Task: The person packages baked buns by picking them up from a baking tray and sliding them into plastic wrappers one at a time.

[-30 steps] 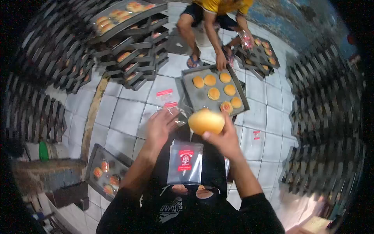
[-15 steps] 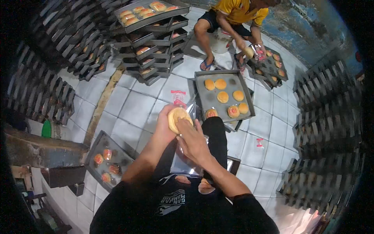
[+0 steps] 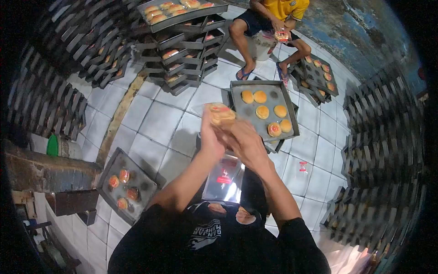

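Observation:
A round golden bun (image 3: 221, 115) in a clear bag with red print is held up in front of me, blurred by motion. My left hand (image 3: 212, 139) is closed around its left side and underneath. Close against it, my right hand (image 3: 246, 142) has its fingers curled in at the lower end of the bag; the fingertips are hidden and smeared. On my lap lies a stack of clear plastic bags (image 3: 222, 180) with red print. Just beyond my hands, a metal tray (image 3: 248, 114) carries several bare buns and one wrapped bun (image 3: 274, 129).
Another tray (image 3: 150, 189) with several wrapped buns sits at my left. Stacked trays (image 3: 182, 50) rise ahead, with more tray stacks (image 3: 381, 137) along the right. A co-worker in a yellow shirt (image 3: 283, 9) sits opposite, holding a wrapped bun (image 3: 281, 35). One wrapper (image 3: 302, 166) lies on the tiles.
The bun has gone into the bag and been raised slightly away from me. My right hand has moved from the bun's top to its lower right. The co-worker's hands have risen from the tray.

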Action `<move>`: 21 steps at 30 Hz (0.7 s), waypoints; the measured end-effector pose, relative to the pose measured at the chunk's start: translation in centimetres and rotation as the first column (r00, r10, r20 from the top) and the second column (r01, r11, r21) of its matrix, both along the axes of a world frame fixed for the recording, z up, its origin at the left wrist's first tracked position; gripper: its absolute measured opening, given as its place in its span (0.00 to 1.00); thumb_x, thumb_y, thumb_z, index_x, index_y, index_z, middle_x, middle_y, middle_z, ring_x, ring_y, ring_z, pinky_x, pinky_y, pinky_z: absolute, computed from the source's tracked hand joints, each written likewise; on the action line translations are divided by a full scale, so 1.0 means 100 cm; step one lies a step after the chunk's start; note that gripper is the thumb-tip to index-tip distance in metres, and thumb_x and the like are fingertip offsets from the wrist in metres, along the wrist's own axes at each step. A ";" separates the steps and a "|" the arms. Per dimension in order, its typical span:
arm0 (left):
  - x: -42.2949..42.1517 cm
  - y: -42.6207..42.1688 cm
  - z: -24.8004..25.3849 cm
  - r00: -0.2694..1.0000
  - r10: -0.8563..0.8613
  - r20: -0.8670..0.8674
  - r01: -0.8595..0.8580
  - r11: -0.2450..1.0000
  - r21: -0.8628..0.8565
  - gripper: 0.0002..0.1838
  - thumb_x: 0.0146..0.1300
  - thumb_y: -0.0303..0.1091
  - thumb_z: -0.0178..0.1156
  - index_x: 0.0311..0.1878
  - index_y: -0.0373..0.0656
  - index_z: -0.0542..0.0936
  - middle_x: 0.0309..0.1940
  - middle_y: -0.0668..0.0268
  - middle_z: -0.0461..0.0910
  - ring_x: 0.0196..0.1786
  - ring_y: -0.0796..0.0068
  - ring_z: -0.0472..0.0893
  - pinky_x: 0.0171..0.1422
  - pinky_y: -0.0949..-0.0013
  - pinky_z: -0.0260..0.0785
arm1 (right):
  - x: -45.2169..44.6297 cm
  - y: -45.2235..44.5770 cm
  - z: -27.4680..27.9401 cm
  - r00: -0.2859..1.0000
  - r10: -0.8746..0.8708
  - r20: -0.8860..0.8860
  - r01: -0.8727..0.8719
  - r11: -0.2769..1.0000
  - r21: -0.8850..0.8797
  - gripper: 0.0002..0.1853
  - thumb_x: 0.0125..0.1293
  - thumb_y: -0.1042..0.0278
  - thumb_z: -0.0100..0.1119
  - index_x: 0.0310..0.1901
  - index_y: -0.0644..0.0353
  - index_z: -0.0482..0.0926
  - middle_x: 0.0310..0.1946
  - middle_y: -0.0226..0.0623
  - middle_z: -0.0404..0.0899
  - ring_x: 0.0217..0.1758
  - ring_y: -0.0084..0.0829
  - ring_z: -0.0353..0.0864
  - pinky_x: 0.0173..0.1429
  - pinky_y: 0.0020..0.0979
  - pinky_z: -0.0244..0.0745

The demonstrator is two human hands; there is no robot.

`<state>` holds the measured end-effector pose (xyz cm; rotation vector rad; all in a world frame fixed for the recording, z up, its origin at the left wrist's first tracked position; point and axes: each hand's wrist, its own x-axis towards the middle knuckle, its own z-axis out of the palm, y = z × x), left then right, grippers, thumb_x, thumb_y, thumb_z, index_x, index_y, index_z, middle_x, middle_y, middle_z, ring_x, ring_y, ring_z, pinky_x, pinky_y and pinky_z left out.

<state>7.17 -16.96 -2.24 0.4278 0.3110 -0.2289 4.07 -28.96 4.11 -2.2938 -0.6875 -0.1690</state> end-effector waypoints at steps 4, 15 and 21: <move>0.016 0.012 -0.032 0.982 -0.176 0.065 0.179 0.983 -0.043 0.38 0.78 0.68 0.36 0.66 0.41 0.72 0.61 0.53 0.77 0.64 0.48 0.77 0.67 0.45 0.74 | -0.017 0.006 -0.044 0.995 0.070 -0.077 -0.054 0.980 0.192 0.04 0.65 0.76 0.64 0.38 0.62 0.77 0.41 0.39 0.83 0.43 0.44 0.82 0.46 0.38 0.76; -0.041 0.055 -0.006 0.922 -0.388 0.011 0.387 0.917 -0.098 0.28 0.80 0.61 0.39 0.61 0.48 0.76 0.58 0.58 0.81 0.64 0.61 0.79 0.69 0.54 0.72 | -0.039 0.010 -0.019 0.946 -0.242 0.215 0.182 0.947 0.263 0.10 0.61 0.75 0.70 0.43 0.65 0.81 0.37 0.40 0.83 0.43 0.33 0.84 0.46 0.31 0.78; -0.020 0.060 -0.021 0.831 -0.426 0.358 0.081 0.729 0.680 0.25 0.82 0.48 0.46 0.61 0.35 0.79 0.56 0.62 0.83 0.58 0.70 0.82 0.65 0.64 0.74 | -0.014 -0.013 -0.053 0.895 -0.364 -0.256 0.425 0.871 0.247 0.12 0.74 0.65 0.59 0.42 0.68 0.82 0.29 0.44 0.82 0.31 0.29 0.80 0.38 0.31 0.75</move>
